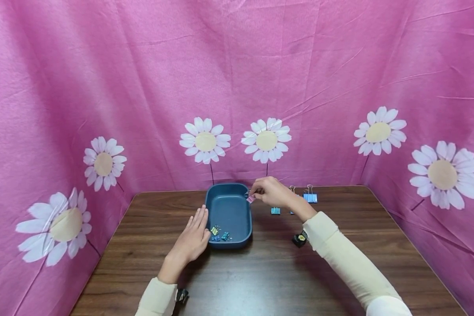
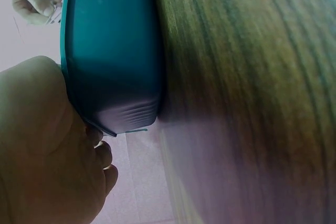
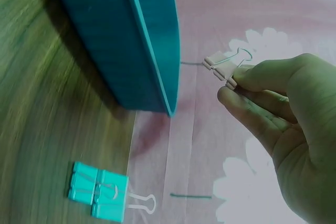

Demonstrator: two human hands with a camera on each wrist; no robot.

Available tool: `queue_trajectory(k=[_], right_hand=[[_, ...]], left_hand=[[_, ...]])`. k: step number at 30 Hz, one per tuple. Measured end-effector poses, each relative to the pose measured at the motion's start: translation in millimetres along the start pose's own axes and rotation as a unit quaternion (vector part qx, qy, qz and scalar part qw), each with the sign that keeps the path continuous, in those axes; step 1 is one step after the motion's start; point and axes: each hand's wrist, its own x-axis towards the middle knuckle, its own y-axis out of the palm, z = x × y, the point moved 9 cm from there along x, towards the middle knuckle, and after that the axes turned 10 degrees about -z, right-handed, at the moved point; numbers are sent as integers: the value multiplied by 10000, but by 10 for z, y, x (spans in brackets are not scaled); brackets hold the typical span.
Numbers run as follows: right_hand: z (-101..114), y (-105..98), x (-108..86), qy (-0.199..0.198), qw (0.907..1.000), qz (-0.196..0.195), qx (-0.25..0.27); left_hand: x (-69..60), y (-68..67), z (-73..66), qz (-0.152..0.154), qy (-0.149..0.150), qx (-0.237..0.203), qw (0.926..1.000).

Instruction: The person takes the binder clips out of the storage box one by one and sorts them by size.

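A dark blue-teal tray (image 1: 231, 210) stands near the back of the table. My left hand (image 1: 190, 239) rests against its left rim, fingers extended. By the right rim, my right hand (image 1: 274, 193) pinches a small pink binder clip (image 1: 250, 199) between thumb and fingers. The right wrist view gives a closer look at that binder clip (image 3: 220, 67), with a wire handle sticking up. Inside the tray's near end lie a yellow clip (image 1: 215, 230), a blue clip (image 1: 215, 238) and a teal clip (image 1: 225, 236).
Right of the tray are a teal binder clip (image 1: 275, 210) and a larger blue one (image 1: 310, 197). More clips there are partly hidden by my right wrist. The brown wooden table (image 1: 237, 281) meets a pink flowered cloth (image 1: 237, 66) behind and at both sides.
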Motion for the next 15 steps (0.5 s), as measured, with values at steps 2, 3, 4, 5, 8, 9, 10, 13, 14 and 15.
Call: queue_trajectory(k=[2, 3, 4, 5, 8, 9, 10, 13, 14, 15], right_hand=[[-44, -49, -51, 104, 9999, -64, 81], [-62, -74, -75, 136, 9998, -102, 112], [-82, -95, -100, 168, 9997, -137, 145], [-100, -118, -124, 185, 9995, -180, 164], [-164, -188, -203, 236, 9990, -315, 187], [-189, -212, -229, 251, 9988, -368, 186], [-218, -235, -255, 280, 9986, -414, 196], [-305, -301, -336, 390, 9977, -514, 209], [-333, -320, -361, 443, 9974, -537, 208], [-361, -335, -387, 478, 9971, -561, 205]], left_hand=[[0, -11, -9, -15, 0, -61, 10000], [-1, -15, -12, 3, -14, -57, 10000], [-1, -18, -12, 27, -34, -50, 10000], [-3, -17, -10, 75, -55, 20, 10000], [0, -17, -8, 196, -128, 80, 9997], [0, -16, -7, 219, -142, 100, 9996], [1, -14, -6, 235, -151, 112, 9995], [1, -11, -8, 236, -150, 102, 9996], [0, -9, -8, 235, -148, 105, 9996], [-1, -5, -4, 240, -152, 115, 9995]])
